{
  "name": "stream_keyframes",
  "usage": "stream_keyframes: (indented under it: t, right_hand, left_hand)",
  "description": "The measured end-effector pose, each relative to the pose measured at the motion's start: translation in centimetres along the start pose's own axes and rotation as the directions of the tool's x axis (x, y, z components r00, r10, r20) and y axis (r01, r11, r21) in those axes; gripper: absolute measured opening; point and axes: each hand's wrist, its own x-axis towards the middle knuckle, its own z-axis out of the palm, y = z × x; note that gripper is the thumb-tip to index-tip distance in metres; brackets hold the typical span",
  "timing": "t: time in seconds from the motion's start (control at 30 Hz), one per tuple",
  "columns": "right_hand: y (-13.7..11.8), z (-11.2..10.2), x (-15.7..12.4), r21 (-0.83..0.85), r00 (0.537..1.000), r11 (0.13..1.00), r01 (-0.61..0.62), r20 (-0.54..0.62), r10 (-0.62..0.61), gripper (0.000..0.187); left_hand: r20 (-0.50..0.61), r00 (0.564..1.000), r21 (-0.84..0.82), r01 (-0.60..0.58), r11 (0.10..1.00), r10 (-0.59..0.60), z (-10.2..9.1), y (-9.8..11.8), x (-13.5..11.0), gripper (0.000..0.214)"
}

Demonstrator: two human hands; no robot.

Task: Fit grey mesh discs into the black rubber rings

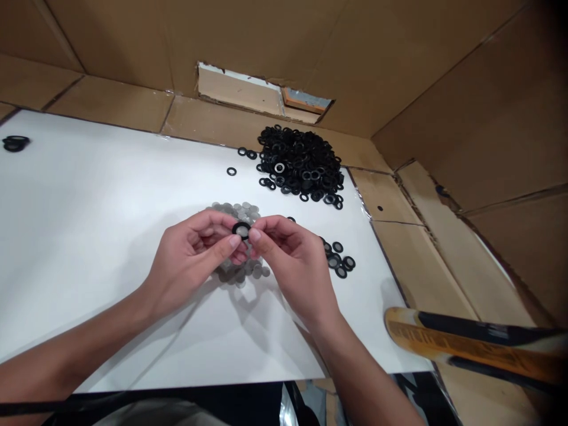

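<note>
A small black rubber ring washer [241,225] is held between both hands, with a pale grey centre showing inside its rim. My left hand [189,251] pinches its left side between thumb and fingers. On the opposite edge, the thumb and forefinger of my right hand [299,257] are closed on the same ring. Directly beneath the hands lies a heap of thin grey discs [237,275], partly covered by them. Beside my right hand sits a loose group of black rings with grey centres [341,260], some of it hidden by the hand.
A large pile of black rings [302,163] stands at the back of the white tabletop [97,195], with strays around it. More black rings [16,143] lie far left. Cardboard walls [275,35] enclose the table. A yellow-and-black object [465,343] juts in from the right.
</note>
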Motion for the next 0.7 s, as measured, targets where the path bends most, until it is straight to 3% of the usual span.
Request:
stream_keyframes:
  t: [0.23,0.43,0.53,0.7]
  right_hand:
    - [0.19,-0.04,-0.16,-0.019,0.999,0.999,0.045,0.007,-0.045,0.007]
    - [0.11,-0.10,-0.36,-0.200,0.964,0.945,0.259,-0.007,-0.265,0.010]
    - [-0.01,-0.08,-0.34,-0.206,0.970,0.949,0.238,-0.008,-0.245,0.009]
    - [0.01,-0.10,-0.19,-0.141,0.991,0.983,0.115,-0.048,-0.123,0.009]
  left_hand:
    - [-0.008,1.000,0.002,0.003,1.000,-0.003,0.10,-0.10,0.25,0.007]
    - [-0.052,0.993,0.059,-0.105,0.993,0.108,-0.03,-0.32,0.37,0.010]
    - [-0.083,0.986,0.088,-0.140,0.986,0.148,-0.15,-0.29,0.16,0.016]
    - [-0.042,0.982,0.089,-0.179,0.980,0.183,-0.25,-0.34,-0.02,0.019]
